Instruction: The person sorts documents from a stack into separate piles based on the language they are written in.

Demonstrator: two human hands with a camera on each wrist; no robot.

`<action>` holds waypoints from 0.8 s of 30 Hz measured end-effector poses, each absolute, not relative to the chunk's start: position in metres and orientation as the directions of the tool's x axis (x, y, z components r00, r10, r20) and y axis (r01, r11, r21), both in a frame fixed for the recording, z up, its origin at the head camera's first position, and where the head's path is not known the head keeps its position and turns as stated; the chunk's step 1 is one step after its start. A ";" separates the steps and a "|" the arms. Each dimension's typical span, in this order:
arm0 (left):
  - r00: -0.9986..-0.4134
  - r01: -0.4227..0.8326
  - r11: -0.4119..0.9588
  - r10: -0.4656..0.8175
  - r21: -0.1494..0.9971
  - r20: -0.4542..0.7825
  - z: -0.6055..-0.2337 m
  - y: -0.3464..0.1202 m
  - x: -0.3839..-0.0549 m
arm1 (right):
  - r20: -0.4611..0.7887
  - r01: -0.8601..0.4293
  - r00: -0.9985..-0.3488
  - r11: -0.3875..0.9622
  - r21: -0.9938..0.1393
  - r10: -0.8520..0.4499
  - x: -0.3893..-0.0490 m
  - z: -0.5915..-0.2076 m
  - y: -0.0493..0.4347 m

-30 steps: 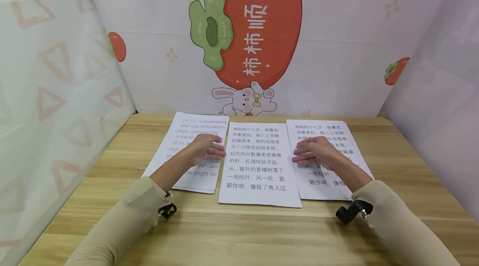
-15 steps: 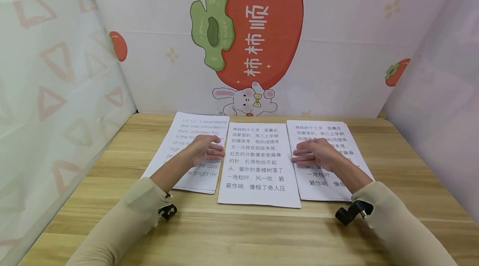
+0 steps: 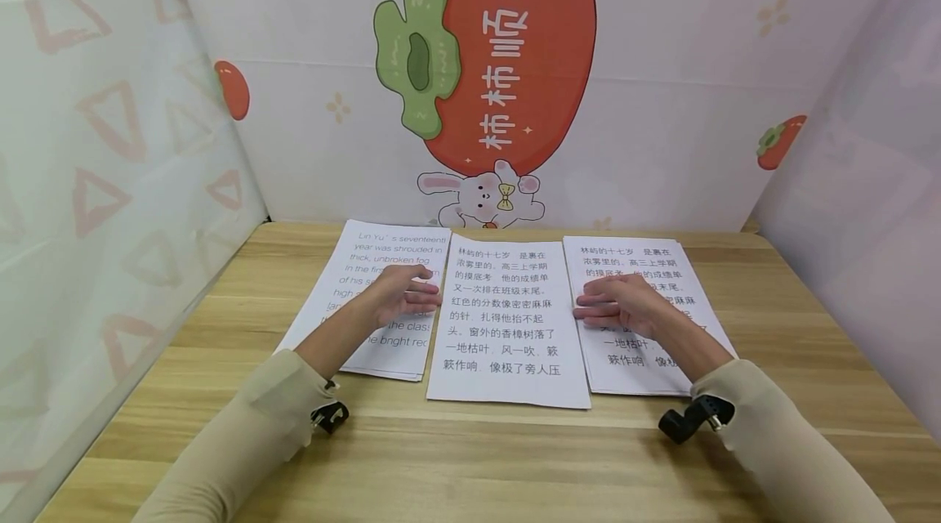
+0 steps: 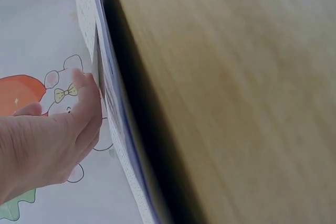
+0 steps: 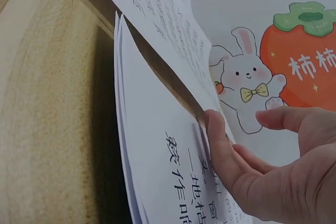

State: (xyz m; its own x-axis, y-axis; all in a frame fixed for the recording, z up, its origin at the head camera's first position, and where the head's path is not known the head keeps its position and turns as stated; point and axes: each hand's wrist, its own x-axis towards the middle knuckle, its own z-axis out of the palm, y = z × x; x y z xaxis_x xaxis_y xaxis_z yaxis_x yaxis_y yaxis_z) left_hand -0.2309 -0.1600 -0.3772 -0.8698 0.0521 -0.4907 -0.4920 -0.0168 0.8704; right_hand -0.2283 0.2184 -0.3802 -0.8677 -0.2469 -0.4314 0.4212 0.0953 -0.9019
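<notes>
Three stacks of white printed paper lie side by side on the wooden table. English text covers the left stack (image 3: 390,249); the middle stack (image 3: 503,315) and right stack (image 3: 635,368) carry Chinese characters. Over the left stack is my left hand (image 3: 400,296), fingers loosely extended, fingertips right at the middle stack's left edge. My right hand (image 3: 625,304) mirrors it over the right stack, fingertips at the middle stack's right edge. In the right wrist view the right thumb stands apart from the fingers (image 5: 223,140), with no sheet between them. Neither hand grips anything.
The wooden table (image 3: 470,466) shows in front of the stacks and at both sides. Behind it hangs a white backdrop (image 3: 662,98) with a printed persimmon and rabbit. White cloth walls flank left and right. A black wrist strap (image 3: 694,417) sits at each sleeve end.
Both hands stay almost still over the papers. The middle stack's top sheet has shifted very slightly left, and its far left corner now rises a little.
</notes>
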 end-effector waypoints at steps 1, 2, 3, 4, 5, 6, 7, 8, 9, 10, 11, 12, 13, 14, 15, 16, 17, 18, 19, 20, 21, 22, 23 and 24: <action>-0.871 -0.490 -0.019 0.058 0.871 -0.489 -0.377 -0.160 -0.231 | -0.428 0.419 -0.867 0.091 -0.903 -0.256 -0.228 -0.380 0.219; -0.870 -0.491 -0.023 0.063 0.871 -0.489 -0.378 -0.160 -0.231 | -0.423 0.415 -0.866 0.088 -0.905 -0.267 -0.228 -0.381 0.219; -0.871 -0.489 -0.027 0.066 0.872 -0.487 -0.379 -0.160 -0.232 | -0.419 0.411 -0.864 0.088 -0.907 -0.280 -0.228 -0.381 0.220; -0.871 -0.489 -0.031 0.069 0.872 -0.486 -0.379 -0.159 -0.232 | -0.414 0.405 -0.862 0.091 -0.910 -0.293 -0.228 -0.382 0.221; -0.871 -0.488 -0.032 0.073 0.872 -0.485 -0.380 -0.159 -0.233 | -0.410 0.401 -0.860 0.095 -0.911 -0.304 -0.229 -0.382 0.221; -0.872 -0.487 -0.032 0.076 0.873 -0.484 -0.381 -0.159 -0.233 | -0.407 0.396 -0.857 0.099 -0.913 -0.316 -0.229 -0.383 0.221; -0.873 -0.485 -0.026 0.078 0.874 -0.482 -0.381 -0.158 -0.233 | -0.401 0.389 -0.854 0.105 -0.915 -0.331 -0.229 -0.383 0.221; -0.873 -0.485 -0.019 0.076 0.875 -0.482 -0.382 -0.158 -0.233 | -0.401 0.388 -0.851 0.109 -0.915 -0.341 -0.229 -0.384 0.221; -0.875 -0.480 -0.009 0.077 0.877 -0.478 -0.383 -0.157 -0.233 | -0.401 0.387 -0.848 0.112 -0.915 -0.347 -0.229 -0.385 0.220; -0.877 -0.474 0.007 0.081 0.880 -0.473 -0.383 -0.157 -0.233 | -0.404 0.391 -0.847 0.112 -0.914 -0.345 -0.230 -0.385 0.220; -0.880 -0.466 0.030 0.088 0.884 -0.467 -0.384 -0.157 -0.232 | -0.407 0.393 -0.846 0.112 -0.913 -0.345 -0.230 -0.386 0.219; -0.883 -0.457 0.052 0.093 0.888 -0.460 -0.384 -0.157 -0.232 | -0.411 0.397 -0.846 0.112 -0.911 -0.341 -0.230 -0.386 0.217; -0.886 -0.447 0.077 0.098 0.891 -0.453 -0.384 -0.156 -0.231 | -0.410 0.395 -0.846 0.117 -0.911 -0.340 -0.230 -0.387 0.217; -0.889 -0.438 0.098 0.102 0.894 -0.446 -0.384 -0.156 -0.231 | -0.410 0.392 -0.847 0.124 -0.912 -0.338 -0.229 -0.387 0.215; -0.892 -0.426 0.121 0.107 0.897 -0.438 -0.384 -0.156 -0.230 | -0.409 0.387 -0.850 0.133 -0.913 -0.333 -0.229 -0.387 0.214; -0.893 -0.420 0.144 0.108 0.896 -0.436 -0.384 -0.156 -0.230 | -0.407 0.381 -0.852 0.144 -0.913 -0.328 -0.229 -0.387 0.213; -0.894 -0.416 0.160 0.106 0.895 -0.435 -0.384 -0.156 -0.229 | -0.402 0.369 -0.854 0.160 -0.915 -0.330 -0.228 -0.387 0.212; -0.895 -0.415 0.170 0.101 0.894 -0.434 -0.384 -0.155 -0.229 | -0.397 0.357 -0.855 0.176 -0.917 -0.333 -0.228 -0.388 0.211; -0.895 -0.414 0.179 0.097 0.892 -0.435 -0.384 -0.155 -0.228 | -0.391 0.344 -0.857 0.191 -0.919 -0.337 -0.228 -0.388 0.210; -0.895 -0.414 0.186 0.095 0.891 -0.436 -0.384 -0.155 -0.228 | -0.388 0.337 -0.857 0.203 -0.919 -0.337 -0.227 -0.388 0.209; -0.896 -0.411 0.190 0.096 0.891 -0.434 -0.384 -0.154 -0.228 | -0.387 0.332 -0.857 0.210 -0.919 -0.339 -0.227 -0.388 0.208; -0.896 -0.412 0.191 0.096 0.891 -0.434 -0.384 -0.154 -0.227 | -0.388 0.330 -0.856 0.216 -0.919 -0.343 -0.226 -0.388 0.207; -0.897 -0.408 0.191 0.100 0.893 -0.431 -0.384 -0.153 -0.227 | -0.387 0.327 -0.855 0.222 -0.919 -0.346 -0.226 -0.388 0.206; -0.897 -0.407 0.191 0.101 0.893 -0.430 -0.383 -0.153 -0.227 | -0.388 0.324 -0.854 0.228 -0.918 -0.347 -0.226 -0.388 0.205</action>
State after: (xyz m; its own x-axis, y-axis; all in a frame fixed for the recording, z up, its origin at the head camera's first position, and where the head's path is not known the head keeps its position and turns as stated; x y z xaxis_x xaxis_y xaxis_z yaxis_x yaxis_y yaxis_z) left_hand -0.2266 -0.1532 -0.3834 -0.8972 0.1011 -0.4300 -0.4067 0.1909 0.8934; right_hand -0.2256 0.2051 -0.3880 -0.8536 -0.3474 -0.3881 0.3244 0.2283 -0.9180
